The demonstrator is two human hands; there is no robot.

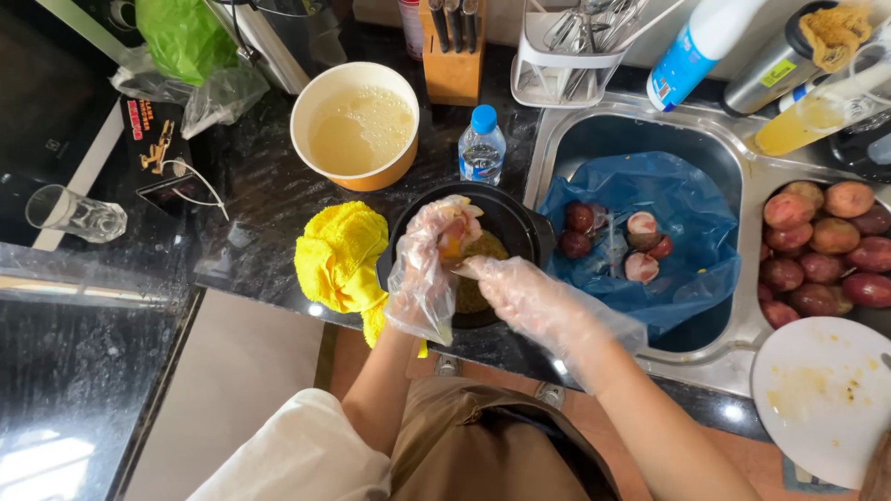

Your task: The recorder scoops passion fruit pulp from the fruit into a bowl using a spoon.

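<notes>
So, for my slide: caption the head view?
Gloved left hand and right hand scoop halved fruit over round black pot.

I see both hands crowded over the black pan (pixel 520 223), my left hand (pixel 429 264) and right hand (pixel 520 295) meeting at its middle. A yellow cloth (pixel 339 255) blocks the pan's left side, and the sink rim (pixel 548 148) hems its right. Behind stand 1 water bottle (pixel 483 144) and a tan bowl of liquid (pixel 357 125), close together. Bare dark counter (pixel 251 186) left of the cloth leaves room to pass, up to the drinking glass (pixel 74 213).
</notes>
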